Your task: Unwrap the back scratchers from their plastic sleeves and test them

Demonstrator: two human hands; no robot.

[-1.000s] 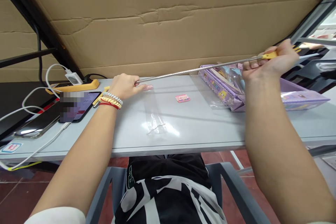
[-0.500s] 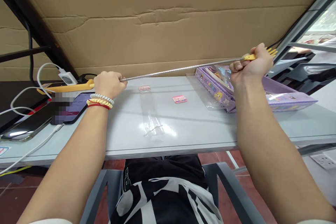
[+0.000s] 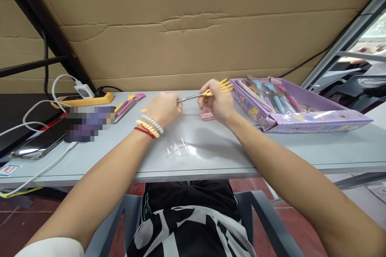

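The scratcher [image 3: 191, 98] is held left of the purple box [image 3: 319, 128], over the table [image 3: 99, 158]. The left hand [image 3: 164, 108] is closed around its rear portion; the right hand [image 3: 217, 102], nearer the box, grips its yellow end. A pink card [image 3: 207, 117] lies left of the box.

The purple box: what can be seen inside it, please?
Blue handles and a pink handle show, in clear wrapping; whatever lies beneath them is covered, so I cannot tell.
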